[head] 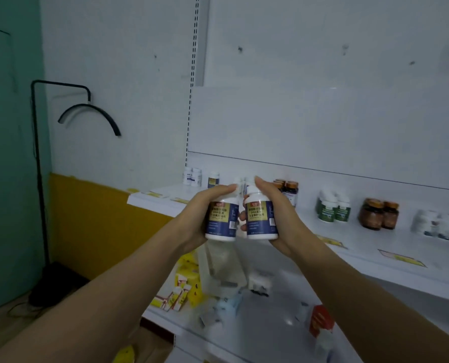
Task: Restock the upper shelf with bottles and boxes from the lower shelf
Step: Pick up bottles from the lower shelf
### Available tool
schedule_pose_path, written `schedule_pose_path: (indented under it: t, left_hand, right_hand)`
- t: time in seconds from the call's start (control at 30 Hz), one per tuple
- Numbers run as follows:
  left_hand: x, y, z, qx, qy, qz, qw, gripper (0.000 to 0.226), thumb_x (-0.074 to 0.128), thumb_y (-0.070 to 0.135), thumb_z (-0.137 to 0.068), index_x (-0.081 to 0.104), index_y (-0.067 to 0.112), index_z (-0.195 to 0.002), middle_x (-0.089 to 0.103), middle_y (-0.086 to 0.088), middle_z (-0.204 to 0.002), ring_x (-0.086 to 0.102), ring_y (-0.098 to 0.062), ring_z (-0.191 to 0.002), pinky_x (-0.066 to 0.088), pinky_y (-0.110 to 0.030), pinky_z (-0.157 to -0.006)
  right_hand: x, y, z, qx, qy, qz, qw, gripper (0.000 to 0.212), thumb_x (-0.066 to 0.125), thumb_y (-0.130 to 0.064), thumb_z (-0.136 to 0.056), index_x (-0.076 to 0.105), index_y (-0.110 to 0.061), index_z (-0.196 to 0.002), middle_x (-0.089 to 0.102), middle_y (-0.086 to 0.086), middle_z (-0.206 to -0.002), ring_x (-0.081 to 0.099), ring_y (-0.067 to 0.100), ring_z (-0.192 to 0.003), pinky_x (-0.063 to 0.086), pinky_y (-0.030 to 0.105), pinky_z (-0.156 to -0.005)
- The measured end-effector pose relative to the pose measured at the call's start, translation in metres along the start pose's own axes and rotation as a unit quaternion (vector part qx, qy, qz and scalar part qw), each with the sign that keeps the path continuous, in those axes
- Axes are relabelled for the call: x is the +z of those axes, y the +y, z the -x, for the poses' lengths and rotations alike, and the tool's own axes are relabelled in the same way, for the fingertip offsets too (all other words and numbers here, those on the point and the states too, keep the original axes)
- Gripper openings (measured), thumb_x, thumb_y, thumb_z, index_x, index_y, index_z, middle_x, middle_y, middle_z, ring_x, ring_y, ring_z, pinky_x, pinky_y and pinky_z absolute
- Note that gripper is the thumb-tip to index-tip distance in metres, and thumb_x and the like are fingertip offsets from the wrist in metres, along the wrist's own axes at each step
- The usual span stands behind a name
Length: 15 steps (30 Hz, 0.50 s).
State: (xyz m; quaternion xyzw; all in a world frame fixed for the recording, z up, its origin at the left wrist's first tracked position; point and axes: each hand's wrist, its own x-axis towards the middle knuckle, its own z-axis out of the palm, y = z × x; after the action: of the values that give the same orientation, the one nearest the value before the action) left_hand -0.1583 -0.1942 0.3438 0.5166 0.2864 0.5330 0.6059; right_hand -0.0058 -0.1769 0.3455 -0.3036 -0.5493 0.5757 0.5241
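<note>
White plastic, navy-and-gold labels: left bottle (222,221) with left hand (197,213) curled round it, right bottle (261,218) with right hand (283,218) curled round it, both upright, nearly touching. Step judged: transfer. Next: set both on white upper shelf (362,244) just beyond fingertips; needs free spot, upright release.

Blurred white bottles (434,226), labels unreadable
</note>
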Motion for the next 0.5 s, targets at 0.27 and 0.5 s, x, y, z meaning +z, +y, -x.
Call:
schedule_pose_path:
  t: [0.27,0.5]
  left_hand:
    - [-0.067,0.04,-0.109,0.0,0.0,-0.037,0.999,0.006,0.056,0.019,-0.085,0.058,0.013,-0.085,0.063,-0.006,-0.075,0.059,-0.018,-0.065,0.051,-0.029,-0.067]
    - [-0.151,0.032,-0.202,-0.011,0.02,-0.073,0.997,0.044,0.063,0.02,-0.086,0.046,0.006,-0.124,0.063,-0.015,-0.112,0.064,-0.022,-0.091,0.054,-0.035,-0.082]
  right_hand:
    - [0.002,-0.006,-0.144,-0.013,-0.02,0.048,0.999,0.027,0.063,-0.037,-0.084,0.056,-0.013,-0.093,0.065,0.004,-0.064,0.063,0.016,-0.055,0.054,0.03,-0.058]
    - [0.007,0.03,-0.251,-0.031,0.056,0.136,0.989,0.029,0.064,-0.039,-0.085,0.06,-0.014,-0.098,0.071,0.006,-0.086,0.068,0.022,-0.08,0.055,0.038,-0.079]
